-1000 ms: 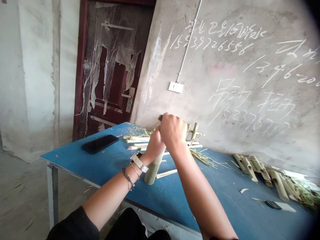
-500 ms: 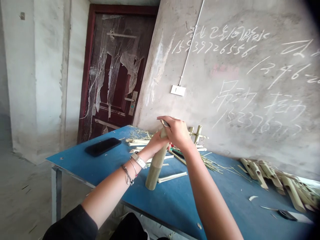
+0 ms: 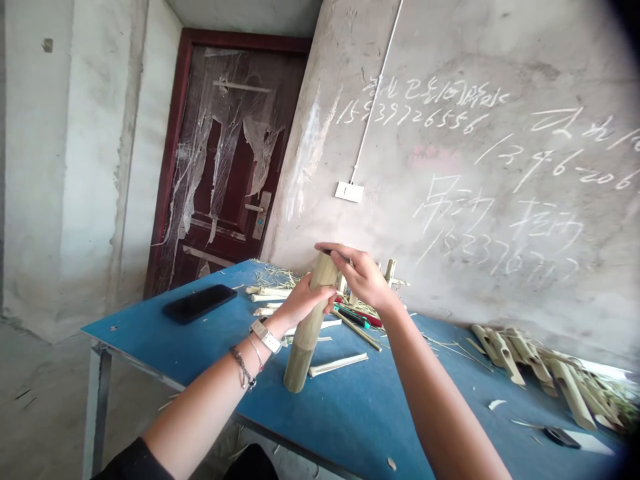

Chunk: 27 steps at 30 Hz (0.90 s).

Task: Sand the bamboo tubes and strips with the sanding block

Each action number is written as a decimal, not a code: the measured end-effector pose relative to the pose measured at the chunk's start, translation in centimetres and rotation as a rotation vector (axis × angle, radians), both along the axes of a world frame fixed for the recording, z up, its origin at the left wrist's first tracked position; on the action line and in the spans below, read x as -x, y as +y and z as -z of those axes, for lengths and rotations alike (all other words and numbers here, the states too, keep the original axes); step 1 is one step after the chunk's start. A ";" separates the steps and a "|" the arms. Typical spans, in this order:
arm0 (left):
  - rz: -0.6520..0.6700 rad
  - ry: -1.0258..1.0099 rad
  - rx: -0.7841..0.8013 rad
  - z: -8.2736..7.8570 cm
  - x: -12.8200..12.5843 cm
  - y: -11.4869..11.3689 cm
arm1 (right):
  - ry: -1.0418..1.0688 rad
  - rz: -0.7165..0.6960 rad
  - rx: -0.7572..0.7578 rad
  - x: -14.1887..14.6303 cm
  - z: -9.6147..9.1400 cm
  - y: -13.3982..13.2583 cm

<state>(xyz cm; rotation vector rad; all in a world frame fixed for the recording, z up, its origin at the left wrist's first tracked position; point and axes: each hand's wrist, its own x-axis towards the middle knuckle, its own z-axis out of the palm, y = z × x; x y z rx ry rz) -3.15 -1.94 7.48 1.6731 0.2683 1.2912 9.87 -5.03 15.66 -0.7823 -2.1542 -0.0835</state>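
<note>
My left hand (image 3: 306, 301) is wrapped around the upper part of a thick green bamboo tube (image 3: 304, 343), whose lower end rests on the table and whose top leans right. My right hand (image 3: 361, 275) curves over the tube's top, with its fingers on a small dark tool (image 3: 328, 252) that is mostly hidden. A cut bamboo strip (image 3: 338, 365) lies just below the tube, next to its base. Several pale bamboo sticks (image 3: 267, 292) lie beyond my left hand. A thin stick and coloured-handled tools (image 3: 357, 321) lie under my right hand.
The blue table (image 3: 360, 417) has a black phone (image 3: 199, 303) at its left. Cut bamboo pieces (image 3: 525, 357) lie heaped along the wall at right, near a small blade (image 3: 563, 437). A chalk-marked concrete wall (image 3: 475, 167) and a damaged door (image 3: 225, 160) stand behind.
My right hand has shifted right across the tube's top, and my left hand now grips lower. The tube stands lower in view, and the coloured-handled tools have come into sight.
</note>
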 end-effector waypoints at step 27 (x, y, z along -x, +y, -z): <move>-0.091 -0.086 -0.022 1.0 1.1 -2.0 | 1.058 -0.256 0.179 0.2 5.5 -3.0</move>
